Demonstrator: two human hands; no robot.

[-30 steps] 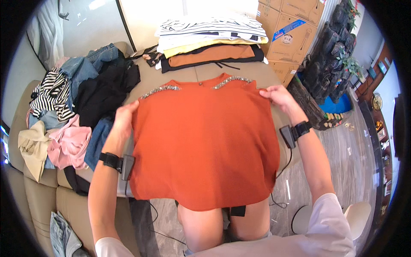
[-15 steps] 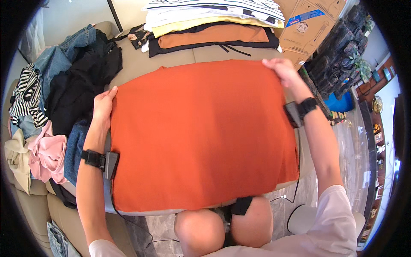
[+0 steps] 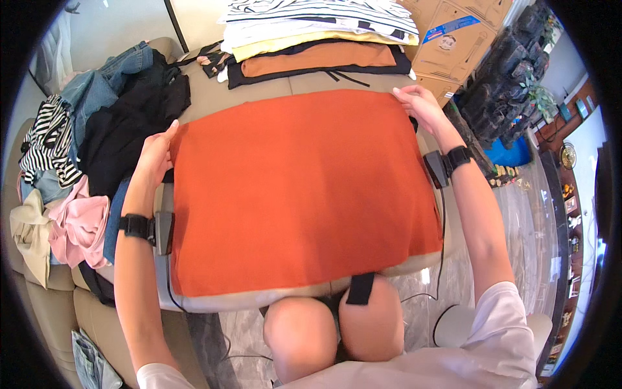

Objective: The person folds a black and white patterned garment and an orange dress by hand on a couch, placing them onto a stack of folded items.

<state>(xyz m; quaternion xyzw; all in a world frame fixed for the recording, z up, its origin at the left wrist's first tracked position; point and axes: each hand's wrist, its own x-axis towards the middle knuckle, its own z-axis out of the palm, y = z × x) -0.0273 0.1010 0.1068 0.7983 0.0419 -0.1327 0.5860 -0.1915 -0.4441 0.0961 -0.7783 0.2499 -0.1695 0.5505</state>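
Observation:
A rust-orange garment (image 3: 298, 194) lies spread flat in a wide rectangle on the beige sofa seat in front of my knees. My left hand (image 3: 157, 150) is closed at its far left corner, the thumb along the edge and the other fingers partly hidden. At the far right corner my right hand (image 3: 422, 107) pinches the fabric between thumb and fingers. Each wrist wears a black strap with a small dark device, and a thin cable hangs from it.
Behind the garment stands a stack of folded clothes (image 3: 317, 61). To the left lies a heap of loose clothes (image 3: 126, 117) in black, denim, stripes and pink. Cardboard boxes (image 3: 453, 48) and a dark rockery (image 3: 502, 78) are at the back right. Folded jeans (image 3: 91, 360) lie lower left.
The garment's near edge has drawn back from my knees, showing more of the seat's front edge. Both hands keep to the far corners, the right one slightly farther left.

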